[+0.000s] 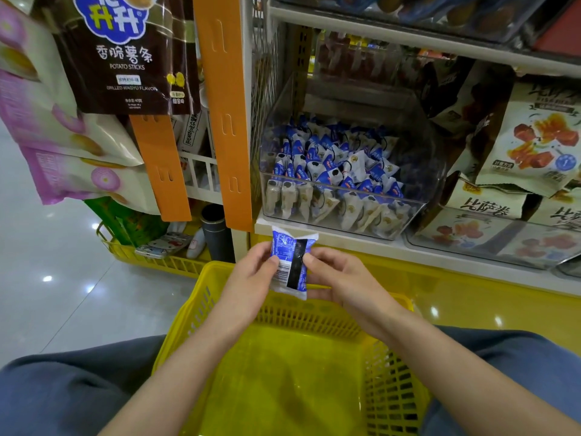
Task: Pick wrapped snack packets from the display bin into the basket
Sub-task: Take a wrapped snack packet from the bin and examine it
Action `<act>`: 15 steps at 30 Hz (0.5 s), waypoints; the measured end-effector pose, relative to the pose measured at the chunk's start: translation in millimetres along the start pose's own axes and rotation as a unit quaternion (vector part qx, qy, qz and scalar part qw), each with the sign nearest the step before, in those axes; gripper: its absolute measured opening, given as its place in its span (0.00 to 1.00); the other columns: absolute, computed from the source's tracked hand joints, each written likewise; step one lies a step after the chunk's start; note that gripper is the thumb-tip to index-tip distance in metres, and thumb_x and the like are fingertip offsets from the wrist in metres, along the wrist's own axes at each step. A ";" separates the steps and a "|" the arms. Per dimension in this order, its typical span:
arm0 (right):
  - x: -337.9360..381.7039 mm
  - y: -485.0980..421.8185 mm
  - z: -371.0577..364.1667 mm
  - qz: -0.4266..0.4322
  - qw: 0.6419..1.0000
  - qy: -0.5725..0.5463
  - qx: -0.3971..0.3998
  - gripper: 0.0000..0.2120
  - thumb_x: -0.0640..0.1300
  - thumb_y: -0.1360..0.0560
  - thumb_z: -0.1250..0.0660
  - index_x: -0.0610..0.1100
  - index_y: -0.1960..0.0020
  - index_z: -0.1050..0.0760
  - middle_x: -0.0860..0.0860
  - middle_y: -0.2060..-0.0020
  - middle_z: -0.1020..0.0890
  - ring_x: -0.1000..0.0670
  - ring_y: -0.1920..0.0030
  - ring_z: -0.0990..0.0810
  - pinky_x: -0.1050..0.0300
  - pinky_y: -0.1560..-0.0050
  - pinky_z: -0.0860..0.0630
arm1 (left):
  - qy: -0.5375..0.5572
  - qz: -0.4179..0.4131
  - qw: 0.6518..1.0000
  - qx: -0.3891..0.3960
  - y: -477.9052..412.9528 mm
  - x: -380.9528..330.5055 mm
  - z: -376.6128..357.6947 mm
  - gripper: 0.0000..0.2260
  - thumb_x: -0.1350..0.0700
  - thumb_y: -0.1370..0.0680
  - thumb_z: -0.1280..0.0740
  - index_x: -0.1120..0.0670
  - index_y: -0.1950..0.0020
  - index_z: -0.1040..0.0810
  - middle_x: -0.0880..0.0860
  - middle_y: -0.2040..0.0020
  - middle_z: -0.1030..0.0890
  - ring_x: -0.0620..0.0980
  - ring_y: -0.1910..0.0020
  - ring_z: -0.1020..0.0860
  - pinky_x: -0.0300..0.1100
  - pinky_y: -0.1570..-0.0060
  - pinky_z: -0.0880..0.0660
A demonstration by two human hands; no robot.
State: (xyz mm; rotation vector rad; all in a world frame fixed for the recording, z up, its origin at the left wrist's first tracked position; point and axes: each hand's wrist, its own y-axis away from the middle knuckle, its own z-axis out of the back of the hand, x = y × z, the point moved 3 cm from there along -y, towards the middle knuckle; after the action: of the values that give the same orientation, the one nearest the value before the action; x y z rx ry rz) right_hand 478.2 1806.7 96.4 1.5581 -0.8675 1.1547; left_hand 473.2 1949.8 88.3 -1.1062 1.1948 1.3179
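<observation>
Both hands hold one blue-and-white wrapped snack packet [290, 262] upright above the far rim of the yellow basket [393, 388]. My left hand [251, 278] pinches its left edge and my right hand [339, 278] pinches its right edge. The packet's back faces me, showing a barcode and a dark strip. Behind and above it, a clear display bin [418, 209] on the shelf is filled with several more blue-and-white packets [333, 171]. The basket rests between my knees, and no packets show inside it.
Large snack bags [531, 146] fill the shelf right of the bin. Orange hanging strips [226, 121] with potato-stick bags [122, 58] hang to the left. A second yellow basket [163, 259] with items sits on the tiled floor at left.
</observation>
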 end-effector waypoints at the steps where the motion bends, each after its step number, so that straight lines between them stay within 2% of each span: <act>1: -0.8 -0.5 -1.0 0.004 1.000 -0.009 -0.013 0.11 0.43 0.23 0.37 0.38 0.45 0.24 0.45 0.54 0.17 0.53 0.58 0.18 0.61 0.61 0.21 | -0.045 -0.028 0.998 -0.022 0.1 -0.8 1.4 0.10 0.61 0.20 0.41 0.48 0.42 0.29 0.45 0.49 0.23 0.37 0.54 0.24 0.25 0.58 0.29; 3: -1.8 -1.9 -1.3 0.012 0.999 -0.011 -0.049 0.09 0.42 0.23 0.37 0.39 0.47 0.25 0.47 0.57 0.16 0.55 0.61 0.18 0.63 0.65 0.22 | -0.096 -0.063 0.993 -0.042 0.9 -1.0 2.4 0.14 0.59 0.21 0.38 0.51 0.37 0.32 0.45 0.48 0.26 0.38 0.51 0.26 0.24 0.58 0.30; 5: -3.1 -3.7 0.0 0.017 0.997 -0.003 -0.082 0.07 0.42 0.23 0.36 0.40 0.48 0.26 0.48 0.59 0.17 0.57 0.63 0.18 0.63 0.67 0.23 | -0.117 -0.080 0.990 -0.018 2.2 0.9 -0.4 0.13 0.56 0.23 0.35 0.51 0.39 0.30 0.45 0.45 0.25 0.38 0.48 0.27 0.25 0.55 0.31; 8: -5.8 -4.1 -1.7 0.025 0.995 0.013 -0.092 0.06 0.42 0.24 0.35 0.40 0.50 0.29 0.43 0.54 0.18 0.55 0.62 0.19 0.62 0.66 0.21 | -0.177 -0.113 0.978 0.008 5.0 4.8 -6.1 0.16 0.54 0.26 0.30 0.48 0.41 0.29 0.43 0.45 0.26 0.36 0.47 0.27 0.23 0.53 0.32; 11: -6.6 -3.8 -2.8 0.034 0.995 0.029 -0.088 0.10 0.41 0.24 0.35 0.37 0.48 0.30 0.45 0.53 0.20 0.58 0.61 0.20 0.63 0.63 0.21 | -0.157 -0.103 0.982 0.016 5.0 7.3 -7.6 0.15 0.55 0.26 0.30 0.44 0.44 0.32 0.40 0.47 0.26 0.35 0.51 0.26 0.26 0.56 0.29; 15: -7.5 -5.5 -3.0 0.053 0.994 0.033 -0.088 0.11 0.39 0.25 0.34 0.35 0.47 0.32 0.44 0.53 0.23 0.62 0.67 0.22 0.67 0.66 0.23 | -0.103 -0.073 0.990 0.055 4.0 10.9 -10.8 0.11 0.57 0.22 0.36 0.46 0.43 0.32 0.47 0.44 0.23 0.42 0.48 0.22 0.38 0.49 0.23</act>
State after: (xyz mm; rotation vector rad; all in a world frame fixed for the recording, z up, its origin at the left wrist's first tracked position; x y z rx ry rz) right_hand 480.3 1811.0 87.9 1.3361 -0.9897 1.1647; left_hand 468.4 1940.0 76.7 -0.9354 1.0023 1.2087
